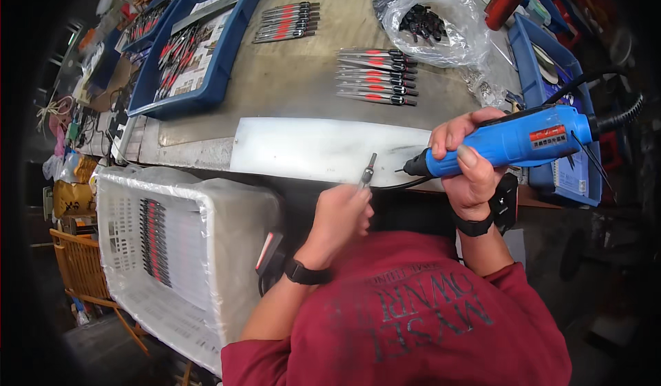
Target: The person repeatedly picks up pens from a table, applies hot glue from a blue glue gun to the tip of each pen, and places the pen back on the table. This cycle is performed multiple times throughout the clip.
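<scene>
My right hand (pixel 471 169) is wrapped round a blue electric screwdriver (pixel 516 138), its black nose and thin bit pointing left over a white board (pixel 317 148) at the table's front edge. Closed in a fist, my left hand (pixel 341 214) grips a slim tool with a dark metallic tip (pixel 369 170) that sticks up from the fingers; the rest of it is hidden in the hand. The bit and that tip are apart, a short gap between them. Beyond the board lies a row of slim red-and-black tools (pixel 375 76), with another such row (pixel 288 22) farther back.
A white lined crate (pixel 210 248) at my left holds a stack of similar tools. Blue trays stand at far left (pixel 210 86) and right (pixel 520 42). A clear bag (pixel 475 24) holds small black parts. A cable (pixel 623 114) trails from the screwdriver.
</scene>
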`<state>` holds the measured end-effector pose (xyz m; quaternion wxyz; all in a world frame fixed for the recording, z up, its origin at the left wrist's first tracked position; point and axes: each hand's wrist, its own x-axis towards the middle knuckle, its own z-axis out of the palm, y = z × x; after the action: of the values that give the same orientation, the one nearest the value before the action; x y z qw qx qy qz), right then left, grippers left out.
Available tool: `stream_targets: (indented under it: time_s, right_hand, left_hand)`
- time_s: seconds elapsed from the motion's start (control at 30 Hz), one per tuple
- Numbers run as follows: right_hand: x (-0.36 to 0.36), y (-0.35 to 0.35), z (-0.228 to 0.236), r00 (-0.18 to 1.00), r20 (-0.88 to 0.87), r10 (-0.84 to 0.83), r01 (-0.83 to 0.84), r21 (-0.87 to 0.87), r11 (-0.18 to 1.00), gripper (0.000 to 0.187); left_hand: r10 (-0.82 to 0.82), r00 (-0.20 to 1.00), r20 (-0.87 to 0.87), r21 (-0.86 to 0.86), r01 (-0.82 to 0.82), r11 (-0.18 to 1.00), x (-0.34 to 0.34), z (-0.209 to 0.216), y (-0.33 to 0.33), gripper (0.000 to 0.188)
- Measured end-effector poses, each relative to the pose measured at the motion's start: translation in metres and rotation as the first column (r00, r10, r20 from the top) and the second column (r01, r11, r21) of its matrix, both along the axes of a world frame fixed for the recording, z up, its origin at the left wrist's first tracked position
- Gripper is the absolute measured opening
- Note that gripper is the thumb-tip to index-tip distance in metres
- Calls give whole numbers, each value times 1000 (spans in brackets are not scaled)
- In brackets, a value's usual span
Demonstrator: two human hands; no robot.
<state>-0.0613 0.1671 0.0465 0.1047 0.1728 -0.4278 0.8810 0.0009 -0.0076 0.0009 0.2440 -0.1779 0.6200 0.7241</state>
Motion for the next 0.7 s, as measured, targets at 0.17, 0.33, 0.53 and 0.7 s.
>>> stream_targets:
  time_s: [0.17, 0.33, 0.53, 0.7]
  right_hand:
    - [1, -9, 1, 999, 1, 32, -32, 30, 999, 49]
    - [0, -17, 2, 998, -13, 69, -68, 61, 996, 52]
    - [-2, -26, 3, 996, 1, 84, -83, 93, 992, 54]
    - [-4, -30, 5, 997, -14, 74, -70, 183, 981, 52]
  left_hand:
    - [34, 998, 51, 69, -37, 997, -2, 3, 2, 17]
    - [36, 998, 59, 108, -42, 993, -3, 4, 3, 18]
    - [38, 998, 59, 116, -45, 992, -3, 2, 3, 18]
    - [50, 996, 78, 131, -59, 990, -3, 4, 4, 18]
